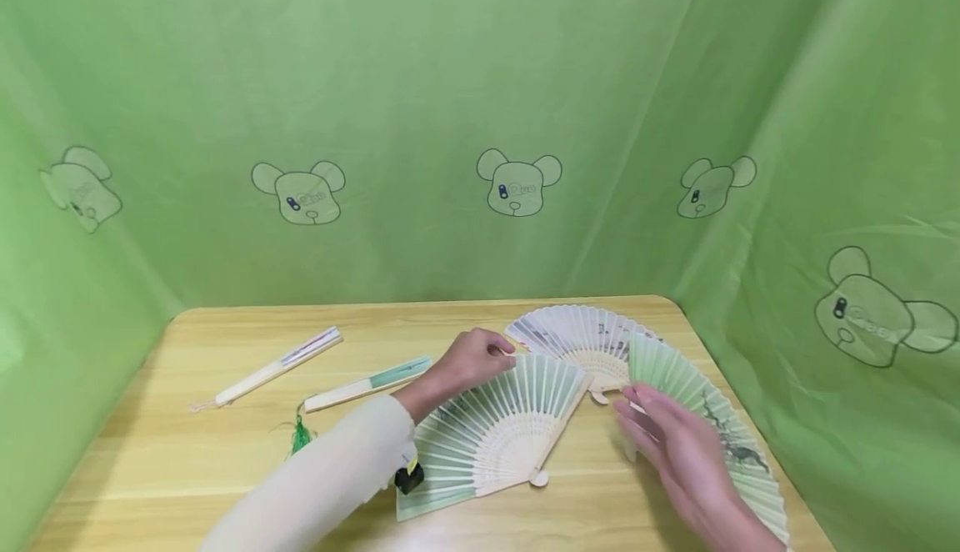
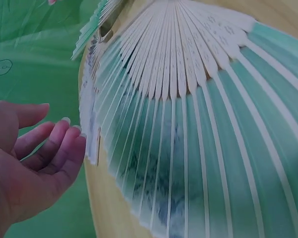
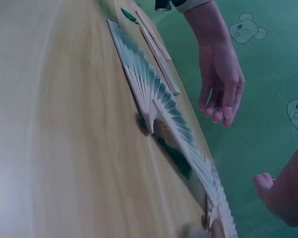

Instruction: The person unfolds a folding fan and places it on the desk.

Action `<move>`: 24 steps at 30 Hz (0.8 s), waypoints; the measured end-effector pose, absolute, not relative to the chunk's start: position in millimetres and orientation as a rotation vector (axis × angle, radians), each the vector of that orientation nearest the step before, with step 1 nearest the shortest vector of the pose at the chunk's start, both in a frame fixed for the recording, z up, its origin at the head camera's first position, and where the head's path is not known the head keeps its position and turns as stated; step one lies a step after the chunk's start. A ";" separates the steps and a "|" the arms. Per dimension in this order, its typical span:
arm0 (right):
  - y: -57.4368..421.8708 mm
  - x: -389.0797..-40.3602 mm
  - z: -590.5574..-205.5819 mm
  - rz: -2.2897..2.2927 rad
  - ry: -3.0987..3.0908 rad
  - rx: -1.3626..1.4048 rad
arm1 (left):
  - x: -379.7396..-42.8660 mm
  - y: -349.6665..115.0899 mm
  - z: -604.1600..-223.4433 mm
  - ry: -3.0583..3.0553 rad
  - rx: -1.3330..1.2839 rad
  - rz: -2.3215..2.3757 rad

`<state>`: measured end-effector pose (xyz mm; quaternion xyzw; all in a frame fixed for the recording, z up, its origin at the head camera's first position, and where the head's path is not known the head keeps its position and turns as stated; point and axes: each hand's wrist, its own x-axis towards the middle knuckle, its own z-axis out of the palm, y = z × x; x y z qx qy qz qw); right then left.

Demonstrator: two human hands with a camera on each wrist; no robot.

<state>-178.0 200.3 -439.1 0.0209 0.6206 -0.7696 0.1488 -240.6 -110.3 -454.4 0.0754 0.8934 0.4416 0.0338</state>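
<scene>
A spread teal folding fan (image 1: 495,444) lies in the middle of the table, its pale ribs meeting at the near right. Above its far edge hovers my left hand (image 1: 474,358), fingers loosely bent. In the left wrist view that left hand (image 2: 35,158) shows a bare palm beside the teal fan (image 2: 188,134). My right hand (image 1: 682,448) is over the inner side of a light green fan (image 1: 727,423), spread at the right, and hides part of its ribs. The right wrist view has the right hand (image 3: 290,191) above the surface with nothing visible in its fingers.
Behind them a white patterned fan (image 1: 573,327) is spread. Two folded fans lie at the left: a whitish one (image 1: 281,364) and a green one (image 1: 371,383) with a green tassel (image 1: 300,434). Green curtains (image 1: 412,118) surround the wooden table (image 1: 187,452).
</scene>
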 end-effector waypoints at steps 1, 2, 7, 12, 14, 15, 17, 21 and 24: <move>196.6 -179.7 -437.4 -2.208 1.800 0.060 | -238.7 -113.7 -453.5 2.771 0.260 1.330; 192.7 -181.3 -435.7 -2.193 1.826 0.053 | -237.3 -117.2 -452.9 2.792 0.286 1.303; 174.1 -189.9 -429.4 -2.120 1.968 0.022 | -228.4 -135.2 -448.9 2.917 0.403 1.148; 157.9 -198.0 -423.6 -2.000 2.152 -0.008 | -219.6 -151.1 -445.2 2.976 0.460 1.059; 151.8 -201.0 -422.1 -1.935 2.232 -0.033 | -216.7 -157.5 -443.1 3.000 0.469 1.022; 148.7 -202.4 -421.2 -1.895 2.275 -0.055 | -215.0 -160.9 -441.8 3.015 0.470 1.003; 142.4 -205.3 -419.6 -1.809 2.356 -0.107 | -211.0 -168.0 -439.1 3.043 0.463 0.967; 129.1 -210.7 -416.3 -1.653 2.482 -0.231 | -202.8 -183.3 -434.5 3.086 0.406 0.910; 119.1 -213.1 -414.9 -1.584 2.530 -0.351 | -198.1 -195.0 -434.0 3.111 0.378 0.864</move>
